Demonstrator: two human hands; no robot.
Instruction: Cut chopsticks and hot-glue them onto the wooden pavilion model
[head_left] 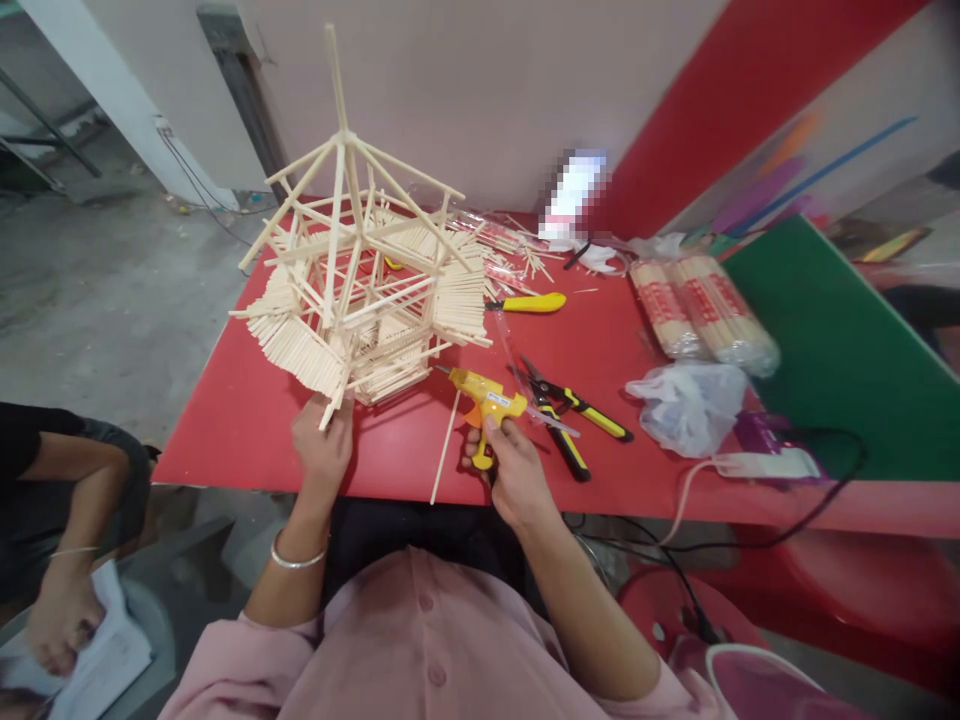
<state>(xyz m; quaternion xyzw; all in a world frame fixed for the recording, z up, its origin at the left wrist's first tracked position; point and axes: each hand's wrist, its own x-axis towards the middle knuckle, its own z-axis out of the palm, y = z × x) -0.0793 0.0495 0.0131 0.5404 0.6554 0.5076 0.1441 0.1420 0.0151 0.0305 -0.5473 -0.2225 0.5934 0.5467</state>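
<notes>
A pavilion-like model of pale wooden sticks (349, 240) stands on the red table (217, 440), with a pointed roof frame and fanned eaves. My left hand (324, 440) is at its lower front edge, gripping the base; the fingertips are partly hidden behind the sticks. In my right hand (510, 465) is a yellow glue gun (487, 400), its nozzle pointing left toward the model's lower right side. One loose stick (446, 450) lies between my hands.
Black-yellow pliers (589, 412), a yellow-handled cutter (532, 303) and a plastic bag (694, 405) lie to the right. Behind them are wrapped stick bundles (705, 310) and a green board (847, 350). A power strip (772, 463) trails cables. Another person's arm (79, 500) is at left.
</notes>
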